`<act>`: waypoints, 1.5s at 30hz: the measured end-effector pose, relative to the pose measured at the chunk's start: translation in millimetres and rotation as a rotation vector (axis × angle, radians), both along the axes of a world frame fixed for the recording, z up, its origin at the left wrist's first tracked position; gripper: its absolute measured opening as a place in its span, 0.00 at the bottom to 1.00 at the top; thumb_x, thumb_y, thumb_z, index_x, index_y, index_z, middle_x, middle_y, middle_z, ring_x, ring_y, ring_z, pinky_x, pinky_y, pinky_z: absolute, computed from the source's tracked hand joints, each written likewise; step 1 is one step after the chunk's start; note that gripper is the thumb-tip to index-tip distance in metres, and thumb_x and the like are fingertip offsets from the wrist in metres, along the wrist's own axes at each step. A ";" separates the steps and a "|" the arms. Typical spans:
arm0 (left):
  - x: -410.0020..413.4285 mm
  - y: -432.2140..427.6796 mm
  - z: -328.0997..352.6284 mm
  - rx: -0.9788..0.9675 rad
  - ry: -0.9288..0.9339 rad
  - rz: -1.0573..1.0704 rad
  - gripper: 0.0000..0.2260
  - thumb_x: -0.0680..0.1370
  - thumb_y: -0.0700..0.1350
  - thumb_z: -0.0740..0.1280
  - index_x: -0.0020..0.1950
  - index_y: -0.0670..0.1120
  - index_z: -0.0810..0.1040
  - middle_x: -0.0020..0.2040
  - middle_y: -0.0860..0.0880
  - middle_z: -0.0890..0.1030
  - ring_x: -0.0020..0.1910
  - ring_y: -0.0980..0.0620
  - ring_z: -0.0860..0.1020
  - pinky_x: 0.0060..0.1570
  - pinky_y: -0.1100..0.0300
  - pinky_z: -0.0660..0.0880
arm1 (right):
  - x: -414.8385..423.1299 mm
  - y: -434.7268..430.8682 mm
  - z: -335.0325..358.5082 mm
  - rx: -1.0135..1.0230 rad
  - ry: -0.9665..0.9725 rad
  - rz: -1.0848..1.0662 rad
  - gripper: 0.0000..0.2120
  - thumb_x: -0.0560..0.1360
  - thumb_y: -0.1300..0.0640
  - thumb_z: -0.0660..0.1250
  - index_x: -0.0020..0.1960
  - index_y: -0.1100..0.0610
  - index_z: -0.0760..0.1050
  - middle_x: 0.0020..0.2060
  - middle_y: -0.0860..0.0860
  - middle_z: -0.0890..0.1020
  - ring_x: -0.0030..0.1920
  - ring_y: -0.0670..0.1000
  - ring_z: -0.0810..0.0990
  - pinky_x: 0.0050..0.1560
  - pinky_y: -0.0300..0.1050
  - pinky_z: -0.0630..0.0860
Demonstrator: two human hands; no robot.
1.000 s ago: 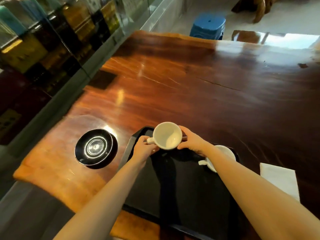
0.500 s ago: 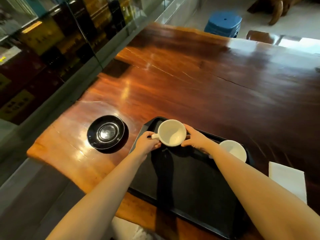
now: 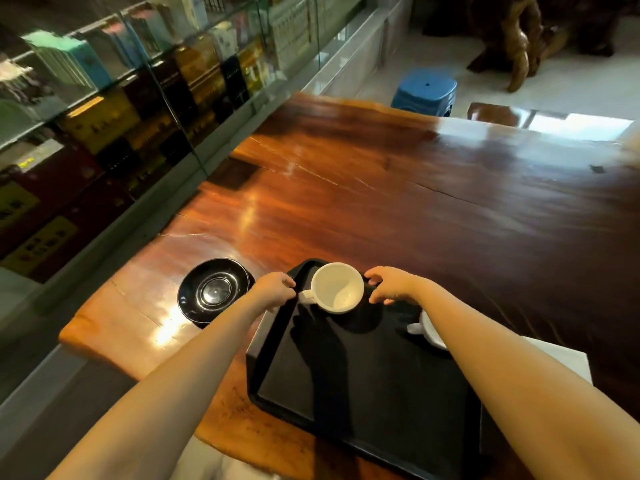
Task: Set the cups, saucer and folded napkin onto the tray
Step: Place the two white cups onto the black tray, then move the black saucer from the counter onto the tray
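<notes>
Surface: glossy reddish-brown wooden table (image 3: 381, 209).
Tray: black rectangular plastic tray (image 3: 363, 382), near edge.
Cup: white ceramic cup (image 3: 337, 287), upright in far-left tray corner.
Left hand (image 3: 275, 291): curled fingers (image 3: 289, 282) at handle (contact unclear).
Right hand (image 3: 391, 287): fingers spread, just beside rim.
Second white cup (image 3: 427, 329): mostly hidden by forearm.
Saucer: black round saucer (image 3: 214, 289), left of tray.
Napkin: white folded napkin (image 3: 568, 362), right of tray.

A long, glossy wooden table (image 3: 398, 202) is seen, reddish brown and marked by thin cracks. A black tray (image 3: 367, 386) is laid near its front edge. A black saucer (image 3: 213, 289) is set directly on the wood just left of the tray. A white napkin (image 3: 564, 358) is partly seen right of the tray.
</notes>
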State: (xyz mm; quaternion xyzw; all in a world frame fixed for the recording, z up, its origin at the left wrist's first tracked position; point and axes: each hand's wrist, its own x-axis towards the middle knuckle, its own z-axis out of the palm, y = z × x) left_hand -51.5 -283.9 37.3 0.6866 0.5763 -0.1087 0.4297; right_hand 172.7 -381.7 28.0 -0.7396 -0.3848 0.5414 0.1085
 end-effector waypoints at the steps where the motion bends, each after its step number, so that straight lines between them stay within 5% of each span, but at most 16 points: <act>1: 0.2 1.7 6.0 0.009 0.020 -0.032 0.17 0.77 0.39 0.61 0.67 0.42 0.73 0.59 0.43 0.77 0.52 0.43 0.79 0.53 0.48 0.79 | 2.5 0.5 4.7 -0.014 -0.022 0.014 0.31 0.73 0.67 0.67 0.73 0.58 0.60 0.70 0.57 0.68 0.67 0.57 0.70 0.64 0.52 0.73; 4: -2.4 5.3 21.4 0.014 0.042 -0.103 0.17 0.78 0.41 0.60 0.66 0.42 0.73 0.54 0.44 0.77 0.47 0.47 0.78 0.51 0.49 0.80 | 9.3 6.1 18.8 -0.060 -0.084 0.078 0.28 0.74 0.65 0.67 0.72 0.59 0.63 0.68 0.58 0.71 0.65 0.58 0.73 0.64 0.55 0.74; 8: -18.3 7.7 40.3 0.006 0.090 -0.115 0.15 0.79 0.42 0.60 0.65 0.43 0.74 0.59 0.44 0.78 0.51 0.45 0.79 0.53 0.47 0.80 | 7.1 22.7 42.1 -0.078 -0.140 0.186 0.26 0.74 0.67 0.67 0.70 0.63 0.66 0.68 0.59 0.71 0.66 0.61 0.72 0.63 0.57 0.73; 13: -54.4 24.3 54.9 0.033 0.114 -0.074 0.14 0.79 0.44 0.61 0.62 0.42 0.76 0.50 0.44 0.80 0.48 0.46 0.81 0.45 0.52 0.80 | -20.8 53.1 66.1 0.005 -0.292 0.360 0.21 0.74 0.62 0.68 0.65 0.68 0.71 0.63 0.63 0.76 0.61 0.63 0.77 0.53 0.53 0.77; 16: -77.8 42.6 56.5 0.048 0.119 -0.075 0.15 0.78 0.44 0.61 0.62 0.41 0.76 0.52 0.41 0.82 0.50 0.44 0.83 0.48 0.51 0.81 | -44.8 71.1 71.4 0.018 -0.354 0.429 0.20 0.75 0.61 0.67 0.65 0.67 0.72 0.62 0.62 0.77 0.57 0.61 0.78 0.57 0.55 0.76; 20: -109.9 68.7 56.1 0.076 0.120 -0.106 0.15 0.78 0.43 0.61 0.62 0.42 0.77 0.45 0.46 0.82 0.40 0.49 0.82 0.40 0.55 0.81 | -80.9 103.0 68.2 0.003 -0.417 0.499 0.14 0.73 0.61 0.68 0.56 0.67 0.77 0.52 0.62 0.80 0.45 0.58 0.80 0.43 0.53 0.78; 22: -130.1 84.7 53.9 0.053 0.116 -0.090 0.14 0.78 0.43 0.61 0.63 0.42 0.76 0.42 0.47 0.80 0.38 0.49 0.80 0.37 0.55 0.80 | -103.7 121.5 63.0 0.006 -0.446 0.505 0.19 0.72 0.61 0.68 0.61 0.68 0.74 0.59 0.63 0.79 0.55 0.62 0.80 0.52 0.55 0.78; 25: -164.8 112.7 43.1 0.010 0.143 -0.079 0.15 0.78 0.43 0.61 0.63 0.42 0.74 0.53 0.43 0.80 0.49 0.46 0.80 0.51 0.51 0.80 | -142.3 148.6 52.3 -0.008 -0.491 0.524 0.22 0.72 0.60 0.67 0.64 0.66 0.72 0.64 0.62 0.76 0.64 0.61 0.75 0.62 0.57 0.74; 30: -216.7 152.6 21.5 -0.062 0.172 -0.057 0.17 0.79 0.44 0.61 0.67 0.40 0.71 0.63 0.41 0.77 0.58 0.42 0.79 0.58 0.48 0.77 | -198.1 181.4 24.8 -0.068 -0.497 0.553 0.21 0.73 0.62 0.66 0.66 0.64 0.71 0.64 0.60 0.75 0.58 0.59 0.77 0.53 0.49 0.76; 32: -229.5 163.6 12.8 -0.078 0.172 -0.054 0.18 0.79 0.44 0.61 0.68 0.41 0.70 0.64 0.41 0.76 0.59 0.43 0.78 0.58 0.48 0.78 | -214.4 187.1 12.5 -0.096 -0.497 0.556 0.23 0.73 0.61 0.66 0.67 0.64 0.69 0.64 0.60 0.75 0.59 0.59 0.77 0.56 0.51 0.77; 41: -220.4 165.7 -33.0 -0.249 -0.030 -0.002 0.24 0.76 0.42 0.67 0.70 0.44 0.65 0.59 0.40 0.77 0.48 0.46 0.78 0.52 0.49 0.79 | -240.1 183.5 -42.3 -0.005 -0.502 0.379 0.23 0.73 0.63 0.65 0.66 0.61 0.65 0.61 0.61 0.72 0.57 0.63 0.76 0.56 0.57 0.75; 45: -209.0 153.2 -46.4 -0.306 -0.201 0.158 0.20 0.75 0.38 0.67 0.67 0.43 0.68 0.57 0.44 0.73 0.52 0.46 0.76 0.50 0.48 0.81 | -242.8 175.7 -49.3 0.072 -0.493 0.278 0.27 0.73 0.69 0.61 0.71 0.60 0.61 0.63 0.61 0.69 0.58 0.65 0.74 0.53 0.54 0.73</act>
